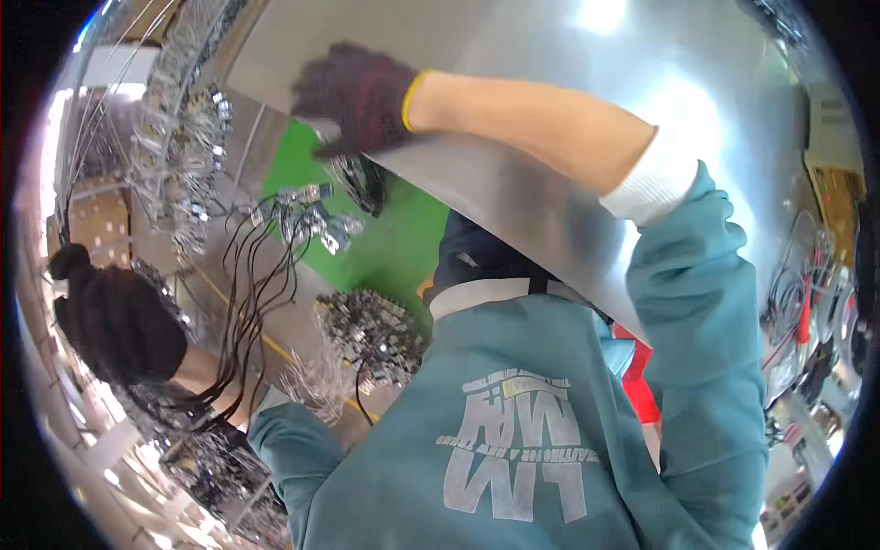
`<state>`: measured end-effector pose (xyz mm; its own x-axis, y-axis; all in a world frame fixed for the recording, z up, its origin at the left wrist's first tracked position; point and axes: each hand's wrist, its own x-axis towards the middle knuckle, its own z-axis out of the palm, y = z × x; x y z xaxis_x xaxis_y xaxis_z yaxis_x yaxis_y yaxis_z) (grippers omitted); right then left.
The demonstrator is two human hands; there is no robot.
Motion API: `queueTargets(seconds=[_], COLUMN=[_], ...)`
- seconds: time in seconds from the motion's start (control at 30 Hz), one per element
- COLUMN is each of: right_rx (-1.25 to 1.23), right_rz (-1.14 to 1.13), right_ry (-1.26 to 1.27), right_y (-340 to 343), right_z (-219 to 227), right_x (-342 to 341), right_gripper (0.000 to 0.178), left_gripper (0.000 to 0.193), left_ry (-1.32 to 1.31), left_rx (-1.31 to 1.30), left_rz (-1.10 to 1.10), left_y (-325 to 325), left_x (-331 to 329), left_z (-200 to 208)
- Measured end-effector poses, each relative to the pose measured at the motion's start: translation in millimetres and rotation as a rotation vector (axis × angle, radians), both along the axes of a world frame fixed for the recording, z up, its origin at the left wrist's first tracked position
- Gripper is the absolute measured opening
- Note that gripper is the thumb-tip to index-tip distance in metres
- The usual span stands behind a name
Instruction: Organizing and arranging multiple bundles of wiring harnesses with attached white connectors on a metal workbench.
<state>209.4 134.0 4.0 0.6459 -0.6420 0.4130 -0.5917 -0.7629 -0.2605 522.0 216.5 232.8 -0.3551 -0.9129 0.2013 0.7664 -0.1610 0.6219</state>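
Right grip (353, 96), dark knit glove with yellow cuff, fingers clamped on the edge of one large shiny bare-metal sheet (550, 110) held up across the upper view. Left grip (119, 321), dark glove, low at left; closure can't tell. Black wire bundle (252, 293) with small metal connectors (307, 215) runs past it. One heap of metal parts (371, 335) on the surface (302, 321) below.

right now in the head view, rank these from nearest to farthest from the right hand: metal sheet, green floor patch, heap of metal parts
1. metal sheet, under the right hand, touching
2. green floor patch, just below the hand
3. heap of metal parts, lower still, centre-left
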Motion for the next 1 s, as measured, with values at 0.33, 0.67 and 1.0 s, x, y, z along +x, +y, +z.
queueTargets(seconds=[0.33, 0.67, 1.0], right_rx=[-0.103, -0.416, -0.656], right_rz=[0.413, -0.06, -0.583], right_ry=[-0.748, -0.55, 0.074], right_y=[81.7, 111.6, 121.3], right_z=[100.3, 163.5, 146.4], right_x=[-1.1, -97.3, -230.5], right_gripper=[0.109, 0.026, 0.013], left_gripper=[0.032, 0.038, 0.064], left_ry=[0.007, 0.118, -0.214], left_rx=[-0.123, -0.312, -0.352], left_rz=[-0.639, -0.867, -0.408], left_y=[-37.2, -23.4, -85.9], left_x=[-145.6, -232.8, -219.1], left_z=[134.7, 190.9, 35.1])
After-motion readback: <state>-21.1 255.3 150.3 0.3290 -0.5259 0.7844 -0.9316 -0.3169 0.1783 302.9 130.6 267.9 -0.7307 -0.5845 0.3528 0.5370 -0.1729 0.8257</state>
